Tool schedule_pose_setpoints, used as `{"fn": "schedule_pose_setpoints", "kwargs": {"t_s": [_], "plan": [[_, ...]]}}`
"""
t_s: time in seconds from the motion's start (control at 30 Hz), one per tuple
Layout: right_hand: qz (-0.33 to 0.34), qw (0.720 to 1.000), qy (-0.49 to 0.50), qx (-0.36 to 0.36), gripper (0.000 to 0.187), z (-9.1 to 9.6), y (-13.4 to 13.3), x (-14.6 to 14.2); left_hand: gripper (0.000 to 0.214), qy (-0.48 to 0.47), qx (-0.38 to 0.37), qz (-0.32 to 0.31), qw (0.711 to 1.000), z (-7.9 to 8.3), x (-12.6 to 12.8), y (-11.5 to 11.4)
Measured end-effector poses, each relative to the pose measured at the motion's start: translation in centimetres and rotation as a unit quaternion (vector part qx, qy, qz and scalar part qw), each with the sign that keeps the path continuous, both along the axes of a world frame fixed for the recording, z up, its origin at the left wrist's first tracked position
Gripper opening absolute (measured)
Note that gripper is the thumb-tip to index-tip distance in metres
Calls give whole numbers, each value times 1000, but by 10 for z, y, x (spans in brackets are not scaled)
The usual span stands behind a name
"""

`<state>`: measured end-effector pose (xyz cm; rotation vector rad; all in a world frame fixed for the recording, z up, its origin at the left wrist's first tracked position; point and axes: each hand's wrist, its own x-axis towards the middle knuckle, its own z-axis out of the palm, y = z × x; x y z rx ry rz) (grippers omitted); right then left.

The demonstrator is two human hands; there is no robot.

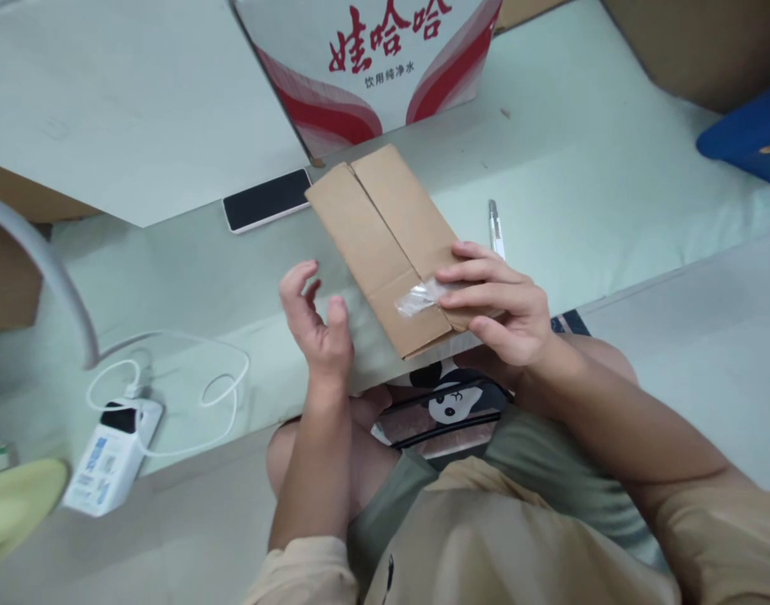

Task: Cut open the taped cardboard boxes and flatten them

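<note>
A brown cardboard box (385,227) lies at a slant by the front edge of the pale green surface, its top flaps meeting along a centre seam. Clear tape (419,297), wrinkled and shiny, sits over the seam's near end. My right hand (508,302) grips the box's near right corner, fingers over the top by the tape and thumb at the near edge. To the left of the box, my left hand (319,323) is raised and holds nothing, its fingers loosely bent and apart from the thumb. A slim silver and white tool (496,228), perhaps a utility knife, lies just beyond my right hand.
A phone (268,200) lies behind the box, before a white and red carton (385,76). At left are a white power bank (115,458) with a looped cable (237,395) and a curved grey stand (50,269). A panda-print item (454,405) is between my legs; a blue container (747,134) stands right.
</note>
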<state>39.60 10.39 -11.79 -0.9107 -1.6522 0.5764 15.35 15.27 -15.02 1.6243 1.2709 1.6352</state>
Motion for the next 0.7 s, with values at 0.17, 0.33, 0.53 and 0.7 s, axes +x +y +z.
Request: {"fn": "schedule_pose_setpoints", "kwargs": {"t_s": [0.17, 0.33, 0.53, 0.7], "plan": [[96, 995, 13, -3, 28, 8, -1, -5, 56, 67, 132, 7, 989, -1, -4, -6], [101, 995, -2, -20, 30, 15, -5, -7, 65, 71, 83, -54, 992, 1, 3, -9], [-241, 968, -11, -74, 25, 9, -1, 23, 50, 81, 149, -94, 981, 2, 10, -6], [-313, 862, -281, -282, 30, 0, 15, 52, 50, 142, 202, -69, 966, 2, 12, -5]]}}
